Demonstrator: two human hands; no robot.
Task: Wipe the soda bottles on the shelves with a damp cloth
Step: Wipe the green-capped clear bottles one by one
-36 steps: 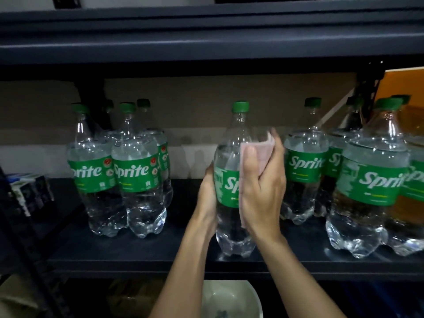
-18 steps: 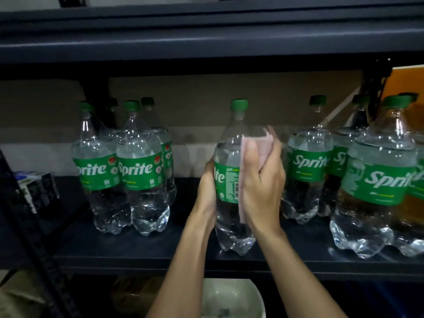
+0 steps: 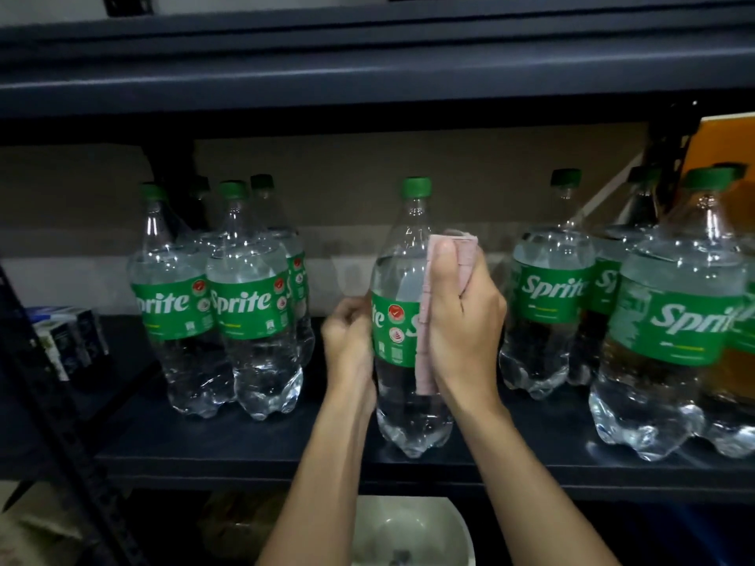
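Fingers: the right hand [image 3: 465, 324] had its fingers [image 3: 444, 275] curled round a folded pink cloth [image 3: 424, 361], clamping it to the bottle. The left hand [image 3: 347, 341] wrapped the other side.
Below: a white basin [image 3: 457, 524] showed between the forearms.
Bottle: the held Sprite bottle [image 3: 402, 279] stood upright at the front of the dark shelf [image 3: 245, 447]. Whether its base touched could not be told.
Neighbours: Sprite bottles clustered to the left [image 3: 249, 308] and to the right [image 3: 547, 304].
Room: small cartons [image 3: 65, 341] sat far left, with a beige wall [image 3: 470, 173] behind and an upper shelf [image 3: 367, 75] overhead.
Change: the label had shown "ite" and a barcode; round badges now faced out, so the bottle had turned.
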